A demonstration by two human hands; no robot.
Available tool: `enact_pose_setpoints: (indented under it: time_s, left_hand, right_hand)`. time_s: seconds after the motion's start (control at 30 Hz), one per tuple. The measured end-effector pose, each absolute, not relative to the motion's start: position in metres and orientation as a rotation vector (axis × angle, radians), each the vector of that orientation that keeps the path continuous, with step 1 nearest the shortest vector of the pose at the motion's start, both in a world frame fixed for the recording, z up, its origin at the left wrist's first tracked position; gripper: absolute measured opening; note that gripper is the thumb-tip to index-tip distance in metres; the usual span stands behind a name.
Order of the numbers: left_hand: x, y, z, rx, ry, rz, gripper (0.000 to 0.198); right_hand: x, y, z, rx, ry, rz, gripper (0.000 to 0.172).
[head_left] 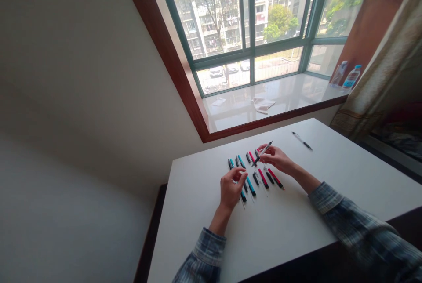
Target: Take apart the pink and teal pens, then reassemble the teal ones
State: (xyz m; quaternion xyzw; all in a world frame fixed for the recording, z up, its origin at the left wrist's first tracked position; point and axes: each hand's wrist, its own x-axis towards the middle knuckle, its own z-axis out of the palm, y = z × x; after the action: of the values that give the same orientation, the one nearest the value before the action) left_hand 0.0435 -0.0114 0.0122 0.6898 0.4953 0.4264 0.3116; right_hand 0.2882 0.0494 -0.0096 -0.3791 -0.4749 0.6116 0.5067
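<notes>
My right hand (275, 159) is above the far side of the pen parts, closed around a white-and-black pen (263, 154) held tilted between thumb and fingers. To its left, my left hand (231, 187) is curled over the teal parts, thumb and index fingertips close together; whether anything small is between them I cannot make out. Teal pen barrels (251, 186) with black ends lie beneath and beside that hand, partly hidden by it. Pink-red barrels (263, 178) lie below my right hand, with black pieces (256, 179) and thin clear pieces among them.
A white table (198, 230) carries everything. Another white-and-black pen (302, 140) lies apart near its far right side. Behind is a windowsill (231, 118) with a crumpled sheet (263, 105) and a plastic bottle (352, 77). A curtain (379, 67) hangs at right; a wall (99, 98) stands left.
</notes>
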Motion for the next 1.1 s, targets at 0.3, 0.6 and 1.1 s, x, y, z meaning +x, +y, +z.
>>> enact_pose_setpoints:
  time_s: [0.3,0.6,1.1]
  left_hand:
    - [0.046,-0.01,0.013,1.881,1.331,1.077,0.026]
    - [0.044,-0.01,0.015,1.872,1.364,1.114,0.035]
    - [0.042,-0.008,0.01,1.705,1.29,1.068,0.052]
  right_hand:
    - [0.271,0.032,-0.009,-0.816,-1.282,1.547,0.036]
    - [0.281,0.038,-0.012,-0.875,-1.156,1.523,0.038]
    - [0.282,0.037,-0.008,-0.907,-1.419,1.256,0.035]
